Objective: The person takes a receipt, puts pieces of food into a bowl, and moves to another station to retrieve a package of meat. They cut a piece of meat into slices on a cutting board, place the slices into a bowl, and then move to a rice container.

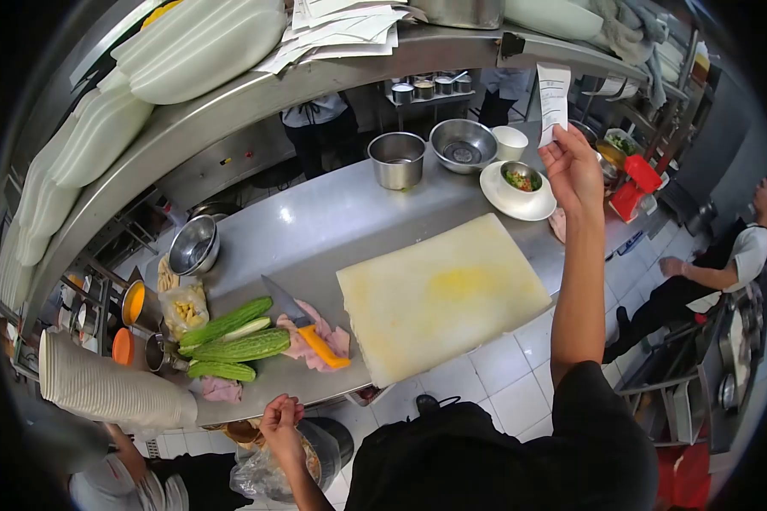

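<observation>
My right hand (573,166) is raised and closed on a printed paper ticket (554,104), held upright between thumb and fingers. Low by the counter's front edge, my left hand (282,423) has its fingers curled together with nothing visible in them. Beyond it lie several long green ridged gourds (244,344). Beside them a knife with an orange handle (322,347) rests on a pink cloth (302,356). A large, yellow-stained white cutting board (441,294) overhangs the counter's front edge.
A steel pot (397,160), a steel bowl (463,145) and a white plate (516,204) bearing a small bowl of chopped food stand at the back. Overhead runs a shelf (332,61) with stacked dishes. Stacked containers (102,383) are at left. Co-workers stand right (709,274) and lower left (115,481).
</observation>
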